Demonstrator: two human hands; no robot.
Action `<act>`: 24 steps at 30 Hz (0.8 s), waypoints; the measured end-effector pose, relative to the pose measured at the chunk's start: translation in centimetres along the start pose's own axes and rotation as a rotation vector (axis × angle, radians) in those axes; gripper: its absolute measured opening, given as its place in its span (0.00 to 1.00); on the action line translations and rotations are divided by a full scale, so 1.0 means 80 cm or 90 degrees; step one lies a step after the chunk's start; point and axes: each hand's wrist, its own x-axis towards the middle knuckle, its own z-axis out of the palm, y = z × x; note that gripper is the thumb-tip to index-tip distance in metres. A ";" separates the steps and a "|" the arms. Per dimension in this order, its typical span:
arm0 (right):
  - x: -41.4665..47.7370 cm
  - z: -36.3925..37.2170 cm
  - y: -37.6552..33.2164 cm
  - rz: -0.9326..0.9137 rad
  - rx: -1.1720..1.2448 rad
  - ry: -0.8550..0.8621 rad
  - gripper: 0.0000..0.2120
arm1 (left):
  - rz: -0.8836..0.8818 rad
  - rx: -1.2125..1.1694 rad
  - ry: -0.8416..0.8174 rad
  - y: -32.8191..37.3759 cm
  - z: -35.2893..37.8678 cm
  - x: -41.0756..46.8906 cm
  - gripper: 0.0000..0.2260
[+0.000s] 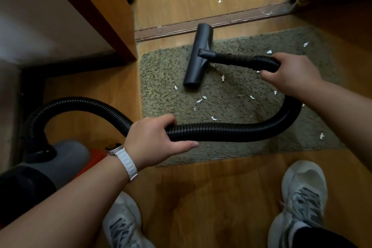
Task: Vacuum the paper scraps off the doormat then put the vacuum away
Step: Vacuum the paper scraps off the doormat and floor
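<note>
Head view: left hand [153, 143] grips the hose [231, 130] mid-length, right hand [291, 74] grips it by the nozzle [198, 56], which seems to rest on the doormat [161, 78] among paper scraps [204, 97].

Left forearm, bare, enters from lower left and angles up-right. White-strapped watch [122, 156] on the wrist. Left hand [155, 141] is back-up, fingers [166, 120] curled over the vacuum hose [221, 130] mid-length, thumb laid along its near side pointing right. Right forearm, bare, enters from the right edge and reaches left. Right hand [291, 74] is wrapped round the same hose near its far end, back of hand up. Hands well apart. Both feet in grey sneakers [304, 193] at bottom, toes forward.
</note>
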 end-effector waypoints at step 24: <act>-0.027 -0.033 0.013 -0.087 -0.088 -0.005 0.13 | 0.080 0.031 0.011 -0.004 0.010 -0.009 0.27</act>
